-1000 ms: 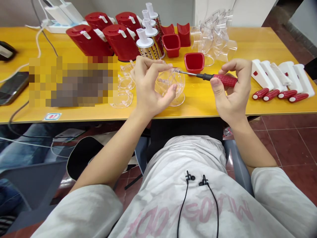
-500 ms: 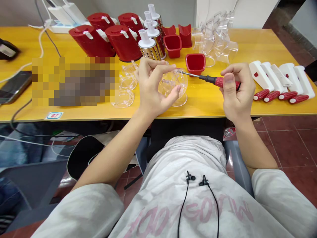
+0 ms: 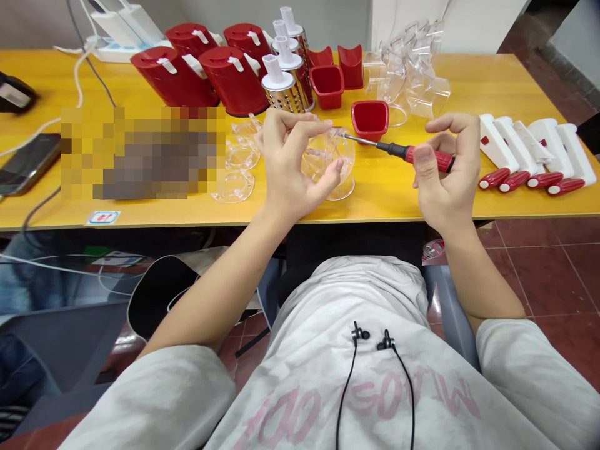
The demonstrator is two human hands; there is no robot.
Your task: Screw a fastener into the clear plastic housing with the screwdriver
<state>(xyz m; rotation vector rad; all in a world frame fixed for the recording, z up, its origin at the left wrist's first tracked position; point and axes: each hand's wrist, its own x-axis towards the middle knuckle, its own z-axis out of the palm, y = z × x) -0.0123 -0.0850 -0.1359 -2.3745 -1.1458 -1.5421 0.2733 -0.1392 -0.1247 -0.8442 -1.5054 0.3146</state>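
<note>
1. Holding is shared between two bare hands near the centre of the frame: the left hand [image 3: 293,169] is curled around a clear plastic housing [image 3: 330,150], its fingers over the upper edge and its thumb at the near side, though thumb contact cannot be confirmed.
2. A screwdriver [image 3: 396,149] is grasped by its red handle in the right hand [image 3: 447,187], right of centre; its shaft is pointed leftward at the housing's top, where tip contact cannot be made out.
3. The housing can be judged light, stiff, slick and liable to be cracked or scratched; it is best held by its rounded wall, away from the metal tip.
4. The screwdriver is probably best gripped by its textured handle.
5. Pink lettering [image 3: 368,398] on the white shirt [image 3: 347,294], bottom centre, is inverted and creased, so cannot be read surely; the blue-bordered sticker [image 3: 104,217], lower left on the table [image 3: 478,87], is too small to be read.
</note>
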